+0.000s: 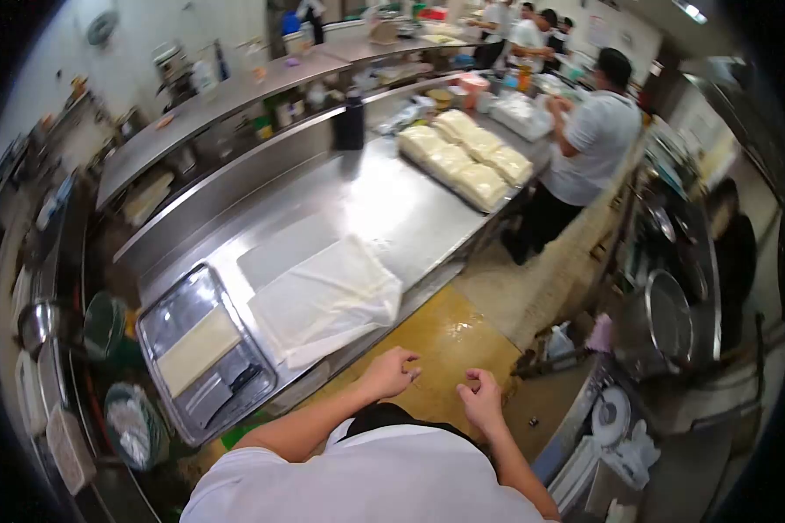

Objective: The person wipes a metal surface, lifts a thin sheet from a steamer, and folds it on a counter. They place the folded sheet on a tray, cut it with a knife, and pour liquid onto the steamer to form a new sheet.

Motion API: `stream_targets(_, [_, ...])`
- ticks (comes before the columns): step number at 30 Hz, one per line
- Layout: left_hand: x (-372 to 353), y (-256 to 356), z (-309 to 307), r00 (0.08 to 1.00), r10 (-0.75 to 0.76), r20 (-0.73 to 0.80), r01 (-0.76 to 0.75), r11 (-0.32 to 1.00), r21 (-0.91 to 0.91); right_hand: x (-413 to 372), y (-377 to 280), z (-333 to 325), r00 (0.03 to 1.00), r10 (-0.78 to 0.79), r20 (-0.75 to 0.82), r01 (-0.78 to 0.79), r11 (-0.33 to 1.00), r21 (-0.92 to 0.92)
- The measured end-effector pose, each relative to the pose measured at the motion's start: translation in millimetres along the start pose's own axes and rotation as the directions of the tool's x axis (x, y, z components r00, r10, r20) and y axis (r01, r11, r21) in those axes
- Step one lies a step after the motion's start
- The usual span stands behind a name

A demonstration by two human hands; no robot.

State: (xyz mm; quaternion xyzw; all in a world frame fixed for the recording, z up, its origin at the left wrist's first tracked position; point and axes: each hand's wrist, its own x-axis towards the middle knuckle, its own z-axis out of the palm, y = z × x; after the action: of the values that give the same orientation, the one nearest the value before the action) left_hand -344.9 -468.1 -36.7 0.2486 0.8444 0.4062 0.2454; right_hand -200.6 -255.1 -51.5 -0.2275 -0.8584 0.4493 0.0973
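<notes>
My left hand hangs over the yellow floor in front of the counter, fingers loosely bent and apart, holding nothing. To its right, my right hand is also raised and empty, with a gap between thumb and curled fingers. Neither touches anything. Nearest the left hand is a thin whitish sheet, wrinkled, spread on the steel counter. Left of the sheet sits a metal tray, which bears a flat cream-coloured slab and a wide-bladed cleaver or scraper with a black handle.
Farther along the counter, a tray holds several pale, plastic-wrapped blocks. A dark bottle stands by the back ledge. A co-worker in white stands at the far end. Pots line the right side; bins stand at left.
</notes>
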Motion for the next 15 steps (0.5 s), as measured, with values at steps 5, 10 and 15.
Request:
stream_targets(5, [-31,-102,-78,0.944,0.003,-0.330,0.105,0.945,0.311,43,-66,72,0.974,-0.043,0.224,0.047,0.999,-0.012])
stream_targets(10, [-61,-159,-124,0.941,-0.183,-0.286,0.306,0.821,0.482,76,-101,150,0.916,-0.084,0.391,0.099,0.995,-0.019])
stream_targets(15, [-62,-204,-125,0.982,0.022,-0.186,0.071,0.876,0.477,86,-128,221,0.809,-0.343,0.478,0.460,0.875,-0.150])
